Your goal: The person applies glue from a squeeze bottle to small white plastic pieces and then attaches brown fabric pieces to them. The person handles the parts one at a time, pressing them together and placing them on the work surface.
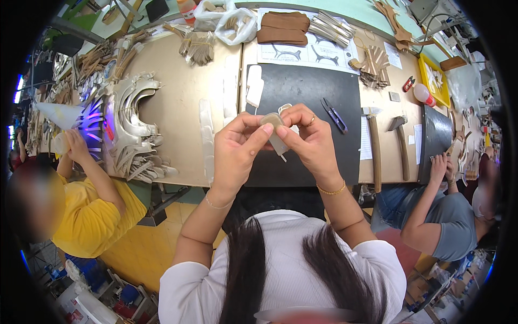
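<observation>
Above the black mat (pixel 324 86), my left hand (pixel 236 151) and my right hand (pixel 312 144) pinch a small flat beige-grey strap piece (pixel 279 143) with a rounded upper end. Both thumbs press on its face, while the curled fingers hide its back and sides. A small white loop-like item partly shows behind my right fingers; I cannot make out what it is. White strap pieces (pixel 254 89) lie at the mat's left edge, just beyond my left hand. To the right of my right hand lie dark thread snips (pixel 335 117).
Two hammers (pixel 374 146) lie right of the mat. Brown leather strips (pixel 283 28) and pale metallic strips (pixel 330 28) rest on drawing sheets behind it. Silvery curved pieces (pixel 125 116) are piled left. A yellow tray (pixel 422 67) stands far right. People work at both sides.
</observation>
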{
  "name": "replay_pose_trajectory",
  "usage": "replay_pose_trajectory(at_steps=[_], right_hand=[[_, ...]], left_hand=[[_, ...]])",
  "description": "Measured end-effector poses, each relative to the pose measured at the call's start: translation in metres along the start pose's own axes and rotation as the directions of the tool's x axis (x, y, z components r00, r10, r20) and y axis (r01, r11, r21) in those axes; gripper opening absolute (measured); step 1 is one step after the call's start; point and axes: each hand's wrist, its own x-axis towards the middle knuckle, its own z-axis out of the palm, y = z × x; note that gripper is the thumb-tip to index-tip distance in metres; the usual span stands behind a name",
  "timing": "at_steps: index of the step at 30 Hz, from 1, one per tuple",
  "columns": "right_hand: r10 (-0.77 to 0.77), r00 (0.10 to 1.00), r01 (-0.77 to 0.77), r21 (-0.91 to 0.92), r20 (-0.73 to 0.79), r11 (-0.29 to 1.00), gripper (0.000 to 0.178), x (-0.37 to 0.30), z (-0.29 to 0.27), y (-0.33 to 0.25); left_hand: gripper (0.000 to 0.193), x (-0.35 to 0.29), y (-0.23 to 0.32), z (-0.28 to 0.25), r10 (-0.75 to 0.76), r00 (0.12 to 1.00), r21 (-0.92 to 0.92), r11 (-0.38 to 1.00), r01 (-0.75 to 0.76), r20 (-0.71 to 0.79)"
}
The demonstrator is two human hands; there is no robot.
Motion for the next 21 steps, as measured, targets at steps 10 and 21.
replay_pose_trajectory(at_steps=[10,21], right_hand=[[0.144,0.988,-0.147,-0.064,-0.057,0.987,0.014,-0.003,-0.011,0.012],[0.265,0.935,-0.325,-0.267,-0.236,0.907,0.02,0.009,-0.052,0.035]], left_hand=[[0.018,0.007,-0.026,0.006,-0.043,0.998,-0.014,0.999,0.043,-0.034],[0.037,0.034,-0.021,-0.124,0.268,0.924,0.82,0.568,0.077,-0.273]])
